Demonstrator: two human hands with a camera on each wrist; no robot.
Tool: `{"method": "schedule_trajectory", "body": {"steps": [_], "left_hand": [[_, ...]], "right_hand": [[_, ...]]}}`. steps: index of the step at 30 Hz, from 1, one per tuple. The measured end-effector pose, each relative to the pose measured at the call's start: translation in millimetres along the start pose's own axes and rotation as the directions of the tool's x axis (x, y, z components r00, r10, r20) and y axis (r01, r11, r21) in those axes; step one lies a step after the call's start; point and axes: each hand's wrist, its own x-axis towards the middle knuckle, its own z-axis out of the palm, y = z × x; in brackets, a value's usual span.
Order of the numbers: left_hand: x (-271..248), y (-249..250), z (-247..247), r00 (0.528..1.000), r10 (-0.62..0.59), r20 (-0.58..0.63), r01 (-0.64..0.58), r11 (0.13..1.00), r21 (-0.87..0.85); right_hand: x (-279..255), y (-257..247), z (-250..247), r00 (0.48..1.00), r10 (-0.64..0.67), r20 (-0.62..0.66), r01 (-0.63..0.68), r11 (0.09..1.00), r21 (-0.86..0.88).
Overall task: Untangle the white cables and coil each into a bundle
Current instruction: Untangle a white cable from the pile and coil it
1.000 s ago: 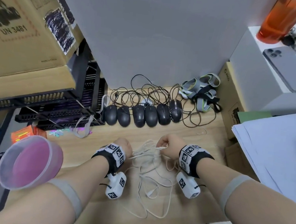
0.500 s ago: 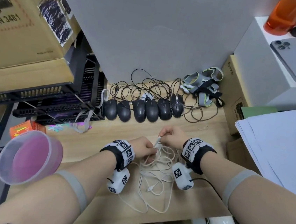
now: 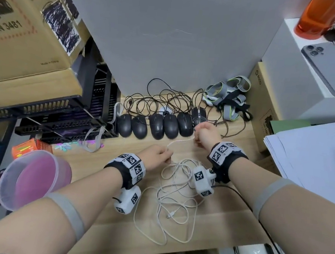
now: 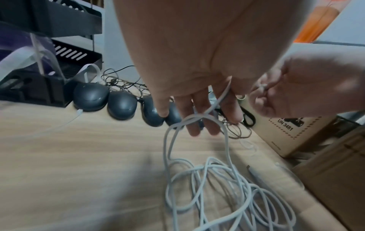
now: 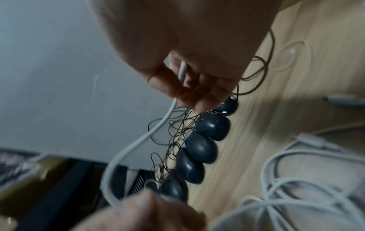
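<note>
Several loops of white cables (image 3: 176, 192) lie tangled on the wooden table (image 3: 225, 219) between my forearms, seen close in the left wrist view as the same tangle (image 4: 217, 187). My left hand (image 3: 168, 153) pinches one white cable just above the tangle; the strand (image 4: 224, 95) passes between its fingers. My right hand (image 3: 196, 135) is raised near the mice and pinches that cable's plug end (image 5: 182, 70) between thumb and fingers. A short length of cable (image 3: 181, 141) spans between the two hands. A loose plug (image 3: 170, 215) lies in the tangle.
A row of black mice (image 3: 158, 126) with dark thin wires (image 3: 165, 101) sits just beyond the hands. Grey straps (image 3: 227, 98) lie at the back right. A pink container (image 3: 33, 179) and black rack (image 3: 60, 115) stand left, a paper stack (image 3: 313, 163) right.
The hands have drawn apart: my right hand moved up and right toward the mice with the cable end, pulling a length out of the tangle, while my left hand stayed holding the cable.
</note>
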Motion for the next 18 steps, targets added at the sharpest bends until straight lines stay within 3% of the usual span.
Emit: {"method": "schedule_trajectory", "body": {"steps": [3,5,9,14,16,18], "left_hand": [[-0.5,11.3,-7.9,0.997,0.039,-0.06,-0.039,0.999,-0.011],[-1.5,19.8,-9.7,0.993,0.033,-0.112,-0.047,0.991,-0.127],[-2.5,39.0,-11.0,0.953,-0.036,-0.3,-0.049,0.961,-0.273],[4.4,35.0,-12.7,0.893,-0.069,-0.444,-0.087,0.943,-0.322],[3.9,39.5,-15.8,0.878,-0.112,-0.465,-0.108,0.901,-0.42],[3.8,49.0,-18.6,0.886,-0.199,-0.419,-0.125,0.768,-0.629]], "right_hand": [[-6.4,16.8,4.1,0.989,-0.002,0.151,0.037,0.973,-0.229],[-7.4,27.3,7.6,0.971,0.005,0.238,0.074,0.944,-0.322],[-13.6,31.9,20.9,0.923,-0.009,0.385,0.141,0.939,-0.314],[-17.6,23.5,27.8,0.907,-0.134,0.399,0.287,0.89,-0.355],[-19.6,20.3,26.8,0.89,-0.176,0.42,0.347,0.861,-0.373],[-20.5,19.6,28.9,0.865,-0.224,0.448,0.413,0.826,-0.384]]}}
